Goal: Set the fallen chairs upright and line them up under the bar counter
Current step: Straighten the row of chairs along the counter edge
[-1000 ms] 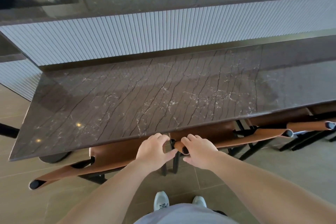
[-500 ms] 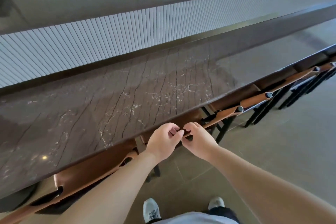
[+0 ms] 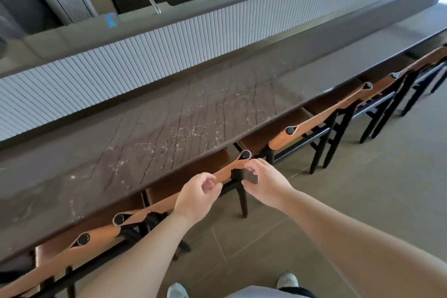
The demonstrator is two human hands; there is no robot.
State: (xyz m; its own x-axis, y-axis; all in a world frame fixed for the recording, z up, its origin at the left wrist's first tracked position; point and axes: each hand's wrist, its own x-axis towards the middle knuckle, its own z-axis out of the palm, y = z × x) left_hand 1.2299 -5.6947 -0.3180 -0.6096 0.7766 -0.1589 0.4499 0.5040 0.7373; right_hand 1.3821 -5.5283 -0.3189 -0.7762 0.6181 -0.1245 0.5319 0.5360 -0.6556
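We find a row of upright chairs tucked under the bar counter, running from 8 to 2 o'clock. Our left hand and right hand hover with loosely curled fingers beside the nearest chair's backrest, gripping nothing.

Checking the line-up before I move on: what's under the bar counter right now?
Under the counter stand upright chairs in a row, tan backs along its edge. The counter hides most of their seats and their front legs.
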